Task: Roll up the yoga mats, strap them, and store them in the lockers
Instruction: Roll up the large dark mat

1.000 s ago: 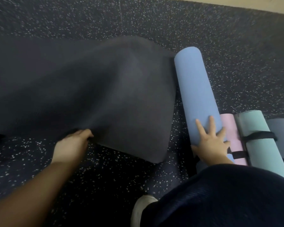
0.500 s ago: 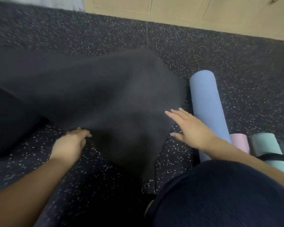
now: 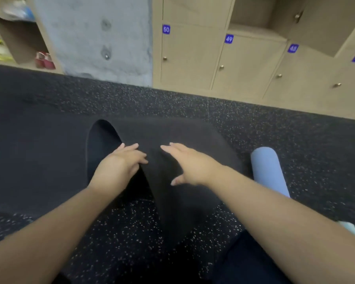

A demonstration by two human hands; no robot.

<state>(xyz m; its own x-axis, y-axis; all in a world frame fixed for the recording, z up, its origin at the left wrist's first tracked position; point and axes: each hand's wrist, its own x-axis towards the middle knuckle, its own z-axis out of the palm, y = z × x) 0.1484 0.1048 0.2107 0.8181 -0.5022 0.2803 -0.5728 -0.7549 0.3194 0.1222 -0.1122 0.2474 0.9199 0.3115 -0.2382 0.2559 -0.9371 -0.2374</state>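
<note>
A dark grey yoga mat (image 3: 172, 136) lies unrolled on the speckled floor, its near end lifted and folded over. My left hand (image 3: 119, 167) grips that raised edge, fingers curled over the fold. My right hand (image 3: 190, 162) lies on the mat just to the right, fingers straight and spread. A rolled light blue mat (image 3: 267, 169) lies on the floor to the right of my right forearm. A sliver of a teal rolled mat (image 3: 349, 228) shows behind that forearm. Tan lockers (image 3: 244, 60) with blue number tags line the far wall.
One locker (image 3: 252, 13) at upper right stands open. At far left, an open shelf (image 3: 19, 37) holds red shoes (image 3: 44, 60) and yellow items. A grey concrete pillar (image 3: 94, 37) stands between shelf and lockers. My dark-clothed knee (image 3: 244, 259) is at the bottom right.
My right hand left the blue roll and came across onto the dark mat. My left hand pulled the mat's edge up and inward. The view tilted up, bringing the lockers into sight.
</note>
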